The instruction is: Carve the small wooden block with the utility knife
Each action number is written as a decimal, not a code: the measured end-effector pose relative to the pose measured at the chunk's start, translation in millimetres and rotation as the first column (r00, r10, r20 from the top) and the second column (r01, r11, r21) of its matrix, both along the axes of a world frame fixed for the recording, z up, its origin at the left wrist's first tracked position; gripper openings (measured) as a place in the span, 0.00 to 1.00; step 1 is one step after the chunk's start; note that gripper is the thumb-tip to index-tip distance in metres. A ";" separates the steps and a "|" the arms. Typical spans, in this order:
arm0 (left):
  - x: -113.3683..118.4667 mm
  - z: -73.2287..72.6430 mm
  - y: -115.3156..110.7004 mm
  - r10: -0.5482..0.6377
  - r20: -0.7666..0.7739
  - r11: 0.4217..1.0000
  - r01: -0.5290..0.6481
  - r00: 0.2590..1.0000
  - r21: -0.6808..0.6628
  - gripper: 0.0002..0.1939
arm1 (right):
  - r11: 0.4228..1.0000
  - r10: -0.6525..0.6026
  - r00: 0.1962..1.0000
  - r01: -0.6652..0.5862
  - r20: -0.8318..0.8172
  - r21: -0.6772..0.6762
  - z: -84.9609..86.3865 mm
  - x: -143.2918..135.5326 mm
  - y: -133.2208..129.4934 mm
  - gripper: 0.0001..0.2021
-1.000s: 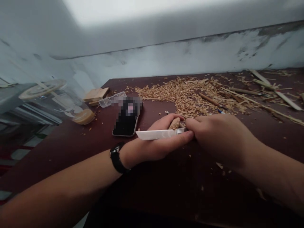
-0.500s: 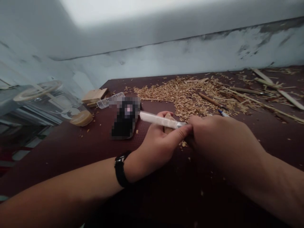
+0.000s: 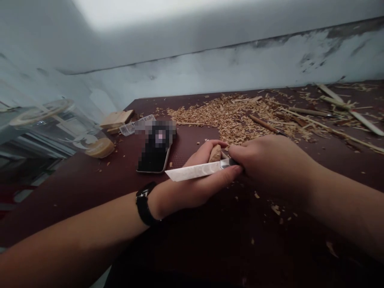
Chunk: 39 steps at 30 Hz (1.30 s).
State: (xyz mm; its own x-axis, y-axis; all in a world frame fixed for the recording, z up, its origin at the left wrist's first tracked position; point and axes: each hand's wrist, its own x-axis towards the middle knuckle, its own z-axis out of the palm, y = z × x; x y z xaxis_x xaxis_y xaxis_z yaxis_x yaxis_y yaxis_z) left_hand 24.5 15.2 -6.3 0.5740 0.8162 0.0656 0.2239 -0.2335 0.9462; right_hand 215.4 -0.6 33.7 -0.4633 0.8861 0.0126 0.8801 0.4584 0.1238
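My right hand (image 3: 270, 168) is closed round the dark handle of a knife, whose pale, wide blade (image 3: 193, 171) points left. The blade lies over my left hand (image 3: 196, 180), close to its thumb. Between the fingers and thumb of that hand is a small light-brown piece of wood (image 3: 215, 154), mostly hidden by the hand and blade. The left thumb tip touches the knife near the handle. A black watch sits on my left wrist. Behind the hands, a heap of wood shavings (image 3: 225, 114) covers part of the dark red table (image 3: 90, 188).
Left of the hands lie a black phone (image 3: 154, 152), a clear plastic case (image 3: 132, 127) and wooden blocks (image 3: 117, 120). A lidded plastic cup (image 3: 69, 128) stands at the far left. Behind right are a brown-handled tool (image 3: 264, 123) and wood strips (image 3: 366, 122).
The knife blade has swung down and toward me, from beside the wood to over my left hand. More of the wood piece shows. The view has shifted slightly.
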 end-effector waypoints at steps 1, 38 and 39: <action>2.6 -1.0 -1.2 0.010 0.026 1.000 -0.009 1.000 -0.023 0.26 | 0.999 -0.019 1.000 0.019 0.010 0.029 -1.3 -0.4 -0.3 0.10; -6.1 -1.6 11.0 -0.056 0.078 0.992 0.064 0.995 -0.106 0.34 | 0.995 -0.023 0.997 0.031 -0.080 0.098 -12.4 -0.3 -3.8 0.10; -5.6 -1.3 12.0 -0.085 0.092 0.992 0.093 0.992 -0.089 0.28 | 0.994 -0.021 0.996 0.030 -0.084 0.108 -12.7 0.1 -3.6 0.10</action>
